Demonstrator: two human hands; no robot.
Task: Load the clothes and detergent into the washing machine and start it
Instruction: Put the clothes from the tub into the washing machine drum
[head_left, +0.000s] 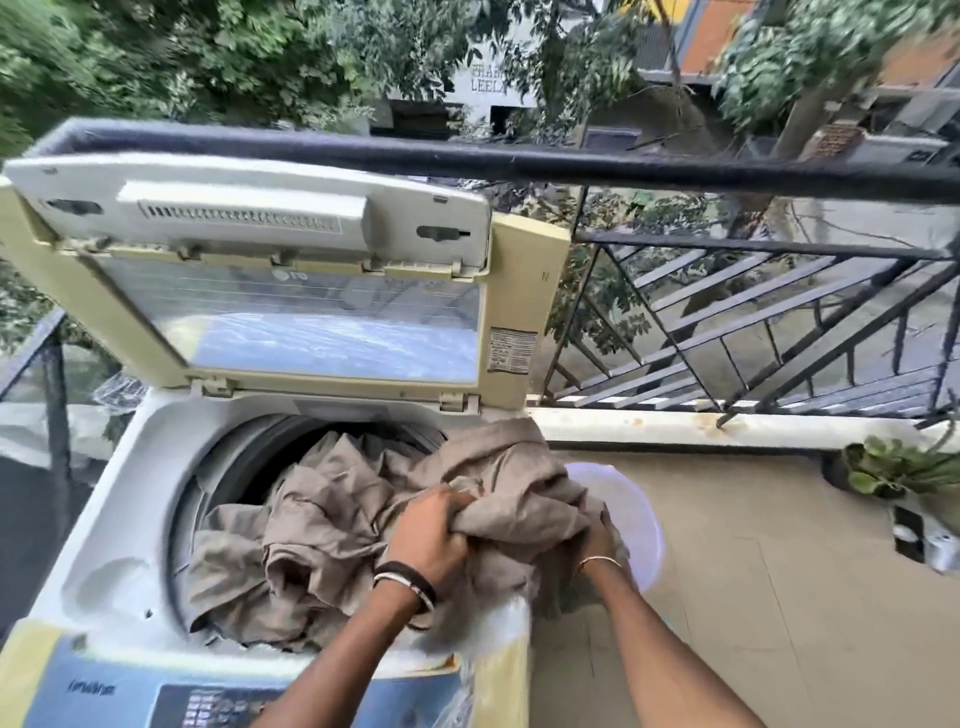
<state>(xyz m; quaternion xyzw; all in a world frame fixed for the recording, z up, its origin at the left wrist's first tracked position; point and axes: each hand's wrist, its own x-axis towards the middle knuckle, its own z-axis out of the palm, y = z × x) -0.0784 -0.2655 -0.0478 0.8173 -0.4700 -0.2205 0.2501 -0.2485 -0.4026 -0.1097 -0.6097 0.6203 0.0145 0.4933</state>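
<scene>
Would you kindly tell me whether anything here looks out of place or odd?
The crumpled beige cloth is only partly in the drum: a big fold spills over the right edge of the white top-loading washing machine, gripped by the left hand and right hand. A rust-coloured stain marks the machine's front rim.
</scene>
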